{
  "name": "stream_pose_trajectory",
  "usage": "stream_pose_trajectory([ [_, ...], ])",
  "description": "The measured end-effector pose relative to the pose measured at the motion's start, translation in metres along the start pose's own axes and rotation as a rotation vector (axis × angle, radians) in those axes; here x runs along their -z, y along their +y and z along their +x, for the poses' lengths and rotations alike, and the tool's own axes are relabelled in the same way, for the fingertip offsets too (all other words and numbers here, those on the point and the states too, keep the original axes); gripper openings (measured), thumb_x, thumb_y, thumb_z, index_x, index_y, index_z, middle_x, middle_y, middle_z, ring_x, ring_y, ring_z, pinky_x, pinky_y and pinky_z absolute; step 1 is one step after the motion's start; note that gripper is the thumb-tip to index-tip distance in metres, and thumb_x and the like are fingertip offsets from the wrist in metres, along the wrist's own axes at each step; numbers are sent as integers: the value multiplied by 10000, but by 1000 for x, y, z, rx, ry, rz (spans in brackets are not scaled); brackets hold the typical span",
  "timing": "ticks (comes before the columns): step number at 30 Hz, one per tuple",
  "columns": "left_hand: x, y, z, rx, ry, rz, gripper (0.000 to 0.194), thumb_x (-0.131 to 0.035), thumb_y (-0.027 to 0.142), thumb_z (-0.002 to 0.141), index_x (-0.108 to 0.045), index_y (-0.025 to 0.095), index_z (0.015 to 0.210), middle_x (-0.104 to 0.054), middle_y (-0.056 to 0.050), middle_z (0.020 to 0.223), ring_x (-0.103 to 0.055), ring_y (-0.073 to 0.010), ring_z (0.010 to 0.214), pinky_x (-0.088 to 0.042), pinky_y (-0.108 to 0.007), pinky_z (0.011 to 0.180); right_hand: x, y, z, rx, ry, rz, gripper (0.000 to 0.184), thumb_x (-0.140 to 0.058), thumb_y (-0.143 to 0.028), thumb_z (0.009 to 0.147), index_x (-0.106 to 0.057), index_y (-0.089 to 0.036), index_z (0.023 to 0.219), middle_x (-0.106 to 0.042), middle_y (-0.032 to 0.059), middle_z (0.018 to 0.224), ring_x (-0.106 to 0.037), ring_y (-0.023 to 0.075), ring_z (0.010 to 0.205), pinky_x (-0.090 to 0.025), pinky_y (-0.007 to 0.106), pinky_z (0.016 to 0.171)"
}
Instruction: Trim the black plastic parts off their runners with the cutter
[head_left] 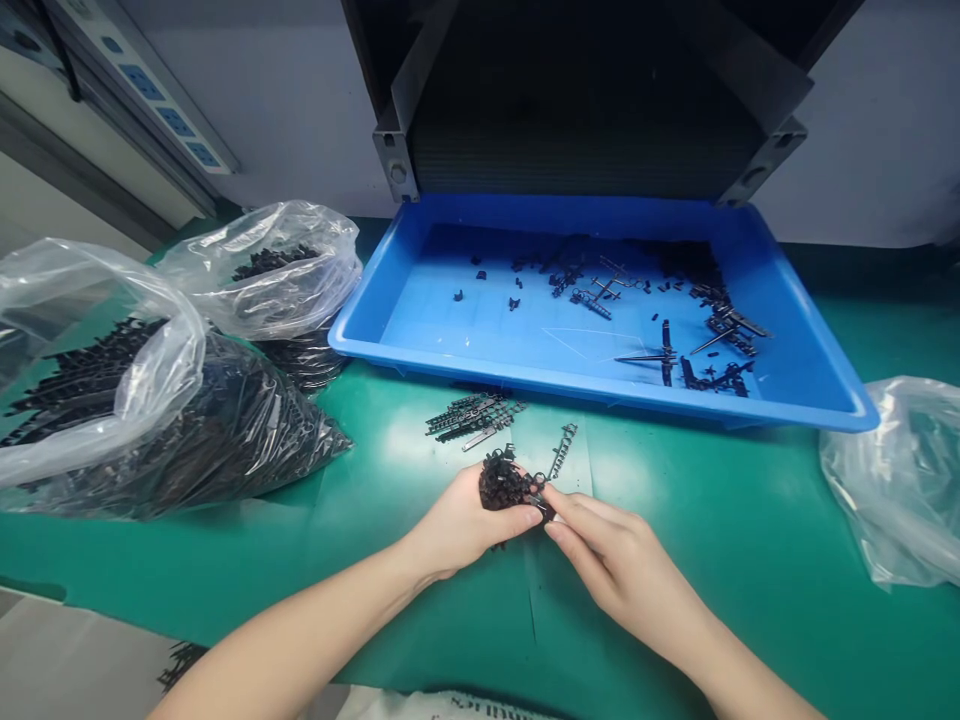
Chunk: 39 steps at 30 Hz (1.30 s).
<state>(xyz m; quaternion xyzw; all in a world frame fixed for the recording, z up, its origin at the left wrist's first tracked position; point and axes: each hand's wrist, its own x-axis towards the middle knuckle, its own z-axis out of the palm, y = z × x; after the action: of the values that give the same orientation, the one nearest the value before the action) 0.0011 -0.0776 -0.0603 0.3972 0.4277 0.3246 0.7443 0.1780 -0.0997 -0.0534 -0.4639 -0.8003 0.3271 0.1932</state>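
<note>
My left hand (459, 522) is closed round a clump of small black plastic parts (501, 482), its thumb lying across the near side. At the right side of that clump, the fingertips of my right hand (619, 552) pinch a black plastic piece whose exact shape is partly hidden by the fingers. A thin toothed black strip (562, 452) shows just beyond my right fingertips; whether it is joined to the pinched piece I cannot tell. Several similar black strips (474, 418) lie in a loose pile on the green mat, beyond my left hand.
A blue tray (600, 378) with scattered black parts stands behind the hands, under a dark conveyor-like chute (570, 150). Clear plastic bags (225, 420) (330, 265) full of black pieces stand at the left. Another clear bag (900, 490) lies at the right on the green mat (720, 480).
</note>
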Motion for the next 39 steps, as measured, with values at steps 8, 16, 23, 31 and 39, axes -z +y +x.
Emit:
stream_pose_trajectory([
  [8, -1, -1, 0, -1, 28, 50, 147, -653, 257, 699, -564, 152, 749, -502, 44, 603, -412, -84, 535, -326, -196, 517, -2, -1, -1, -13, 20, 8, 364, -324, -252, 914, -535, -127, 1183, -612, 65, 754, -575, 175, 620, -481, 285, 516],
  [16, -1, 0, 0, -23, 9, 85, 134, -634, 238, 710, -558, 142, 765, -530, 29, 661, -445, -94, 599, -350, -197, 562, -1, -1, -1, -16, -9, 30, 355, -329, -249, 916, -536, -134, 1181, -612, 63, 760, -571, 168, 616, -474, 276, 532],
  [23, -3, -1, 0, -11, 41, 91, 148, -625, 233, 701, -530, 134, 756, -495, 44, 627, -402, -78, 564, -331, -191, 531, -5, -3, -2, -16, 34, 46, 343, -336, -227, 915, -532, -137, 1182, -607, 57, 750, -571, 156, 605, -456, 252, 511],
  [31, -3, -4, -1, -31, 64, 84, 136, -615, 229, 705, -519, 146, 754, -467, 58, 596, -376, -70, 524, -311, -188, 482, -9, -3, -1, 17, 109, 32, 346, -336, -215, 914, -522, -120, 1190, -607, 60, 735, -573, 153, 591, -456, 253, 501],
  [39, -3, -6, 1, -11, 100, 92, 155, -609, 253, 709, -502, 140, 706, -446, 55, 549, -370, -75, 507, -305, -191, 477, -20, 0, -2, 22, 199, -46, 334, -352, -198, 908, -529, -110, 1177, -644, 87, 831, -617, 184, 695, -498, 273, 562],
])
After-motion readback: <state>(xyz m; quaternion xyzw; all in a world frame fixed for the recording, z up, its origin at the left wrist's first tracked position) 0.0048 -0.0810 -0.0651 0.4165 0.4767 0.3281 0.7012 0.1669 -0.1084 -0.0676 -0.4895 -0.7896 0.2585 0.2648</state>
